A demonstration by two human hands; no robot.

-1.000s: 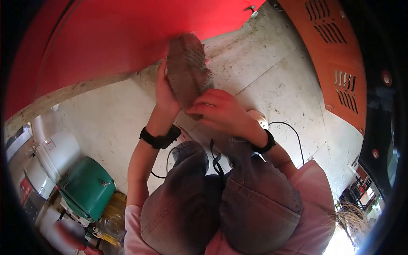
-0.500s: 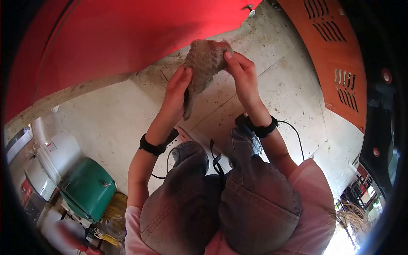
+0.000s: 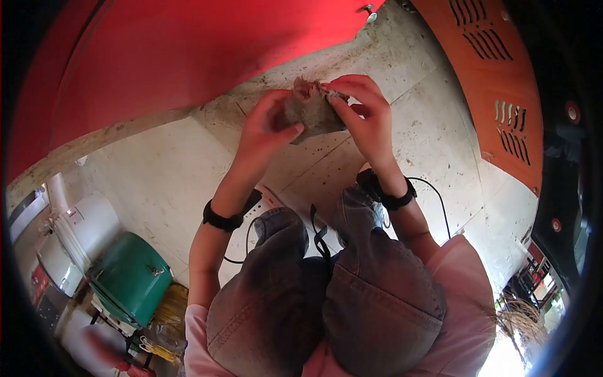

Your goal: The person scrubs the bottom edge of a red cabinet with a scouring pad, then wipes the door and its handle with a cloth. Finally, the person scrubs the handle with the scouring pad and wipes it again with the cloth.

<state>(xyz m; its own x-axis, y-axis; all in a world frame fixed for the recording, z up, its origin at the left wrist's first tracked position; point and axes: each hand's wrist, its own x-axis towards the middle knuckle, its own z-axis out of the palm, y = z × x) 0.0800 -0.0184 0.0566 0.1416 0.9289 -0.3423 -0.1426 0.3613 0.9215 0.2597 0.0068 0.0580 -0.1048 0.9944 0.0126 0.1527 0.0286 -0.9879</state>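
Note:
A grey-brown cloth [image 3: 311,110] is folded small between both hands, above the pale stone floor. My left hand [image 3: 267,129] grips its left side with the thumb across the front. My right hand [image 3: 361,116] pinches its upper right edge with the fingers curled over it. Both wrists carry black bands. My knees in grey jeans [image 3: 326,289] fill the lower middle of the view.
A red panel [image 3: 188,50] rises at the top left, and an orange vented panel [image 3: 502,81] stands at the right. A green case [image 3: 129,276] and white canisters [image 3: 81,232] sit at the lower left. A black cable [image 3: 436,201] runs across the floor by my right leg.
The cloth hung long and open a second ago; both hands have since folded it into a small bundle and brought it lower. My right hand moved from its lower end to its top.

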